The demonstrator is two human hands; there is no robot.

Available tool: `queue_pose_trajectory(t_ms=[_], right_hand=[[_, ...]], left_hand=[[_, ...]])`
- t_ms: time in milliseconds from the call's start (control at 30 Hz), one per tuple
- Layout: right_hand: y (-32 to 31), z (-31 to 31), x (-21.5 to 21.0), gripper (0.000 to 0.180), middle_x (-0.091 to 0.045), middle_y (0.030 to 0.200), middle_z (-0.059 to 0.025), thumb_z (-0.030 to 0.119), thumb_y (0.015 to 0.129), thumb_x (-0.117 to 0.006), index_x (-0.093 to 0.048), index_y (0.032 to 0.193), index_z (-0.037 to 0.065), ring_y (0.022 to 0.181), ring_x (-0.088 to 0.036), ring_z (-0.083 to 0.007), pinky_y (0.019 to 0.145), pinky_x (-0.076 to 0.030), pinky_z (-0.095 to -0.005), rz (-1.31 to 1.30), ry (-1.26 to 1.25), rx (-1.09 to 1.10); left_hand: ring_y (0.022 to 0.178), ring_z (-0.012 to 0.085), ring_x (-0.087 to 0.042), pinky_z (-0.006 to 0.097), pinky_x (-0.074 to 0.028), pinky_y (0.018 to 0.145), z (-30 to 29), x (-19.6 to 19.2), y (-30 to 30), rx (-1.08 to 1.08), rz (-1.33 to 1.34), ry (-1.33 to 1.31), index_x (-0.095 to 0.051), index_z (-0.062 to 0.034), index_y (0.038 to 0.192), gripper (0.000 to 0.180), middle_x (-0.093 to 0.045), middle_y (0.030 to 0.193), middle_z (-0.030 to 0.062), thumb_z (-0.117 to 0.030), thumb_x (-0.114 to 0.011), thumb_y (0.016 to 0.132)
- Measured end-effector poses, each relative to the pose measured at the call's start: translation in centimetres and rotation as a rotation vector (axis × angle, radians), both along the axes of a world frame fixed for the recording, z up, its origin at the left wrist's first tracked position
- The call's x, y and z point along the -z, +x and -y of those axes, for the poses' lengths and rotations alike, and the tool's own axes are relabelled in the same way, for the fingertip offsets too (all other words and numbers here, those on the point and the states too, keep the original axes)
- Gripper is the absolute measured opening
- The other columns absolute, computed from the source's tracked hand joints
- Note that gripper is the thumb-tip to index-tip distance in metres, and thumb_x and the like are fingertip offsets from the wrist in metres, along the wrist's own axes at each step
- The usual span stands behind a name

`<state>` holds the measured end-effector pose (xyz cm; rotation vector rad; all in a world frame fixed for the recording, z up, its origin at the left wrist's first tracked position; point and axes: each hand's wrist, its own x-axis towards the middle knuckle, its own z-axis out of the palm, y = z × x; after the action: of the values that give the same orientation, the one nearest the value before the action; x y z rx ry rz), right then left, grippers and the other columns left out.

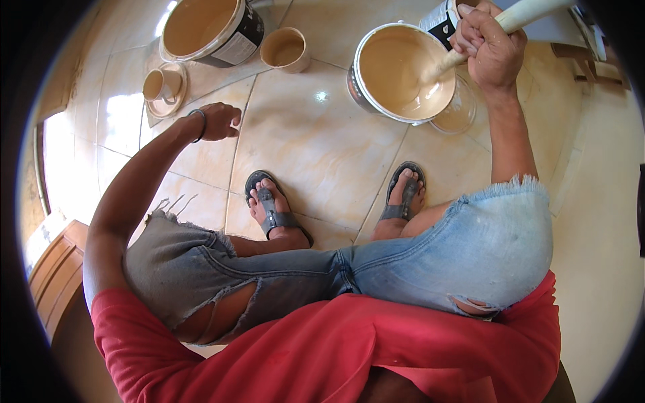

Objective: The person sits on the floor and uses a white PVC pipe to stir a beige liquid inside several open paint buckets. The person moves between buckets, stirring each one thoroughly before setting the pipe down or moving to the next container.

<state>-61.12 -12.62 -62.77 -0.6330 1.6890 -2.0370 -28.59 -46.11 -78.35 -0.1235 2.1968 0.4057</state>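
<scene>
My right hand (489,48) is closed round a thick pale stick (527,13) at the upper right. The stick slants down into a white-rimmed bucket (356,79) of smooth beige paint (396,67), which hides its lower end. My left hand (218,122), with a dark band at the wrist, hangs past my left knee. Its fingers curl loosely and hold nothing that I can see. Nearest to it are a beige cup (154,85) on a saucer (176,106) and a second, wider beige cup (285,50).
Another bucket (250,33), beige inside, stands at the upper left. Behind the paint bucket is a further container (438,21), and a clear round lid (460,111) lies beside it. My sandalled feet rest on the glossy tiled floor (309,154). Brown wooden furniture (60,269) is at left.
</scene>
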Motion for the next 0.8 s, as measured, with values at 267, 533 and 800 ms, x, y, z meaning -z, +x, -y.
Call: queue_pose_trajectory(t_ms=[267,533,800], right_hand=[[-1.3,-2.0,3.4,0.037,-0.03,0.056,0.0032,0.014,0.095,-0.055,-0.033,0.066,0.016,0.049,-0.03,-0.0114,0.057,-0.036,-0.0322,0.293,-0.157,-0.073],[-2.2,-4.5,3.0,0.034,-0.031,0.056,0.0016,0.014,0.095,-0.053,-0.035,0.066,0.015,0.05,-0.03,-0.0123,0.058,-0.037,-0.0354,0.086,-0.279,0.016],[-0.3,-4.6,1.0,0.033,-0.033,0.056,0.0013,0.009,0.093,-0.056,-0.036,0.067,0.015,0.05,-0.033,-0.0123,0.059,-0.039,-0.0372,0.02,-0.006,0.156]], left_hand=[[0.098,0.0313,-0.069,0.044,-0.053,0.085,0.3,0.3,0.6,-0.015,0.014,0.009,-0.066,-0.0051,0.11,0.036,-0.072,0.1,0.0135,-0.031,-0.076,0.088],[0.098,0.0311,-0.069,0.044,-0.054,0.086,0.0,0.0,0.2,-0.022,0.024,0.005,-0.066,-0.0043,0.112,0.036,-0.072,0.101,0.0142,-0.029,-0.076,0.088],[0.099,0.0315,-0.069,0.044,-0.053,0.086,0.1,-0.1,0.6,-0.023,0.034,0.003,-0.066,-0.0043,0.113,0.036,-0.072,0.103,0.0141,-0.029,-0.075,0.089]])
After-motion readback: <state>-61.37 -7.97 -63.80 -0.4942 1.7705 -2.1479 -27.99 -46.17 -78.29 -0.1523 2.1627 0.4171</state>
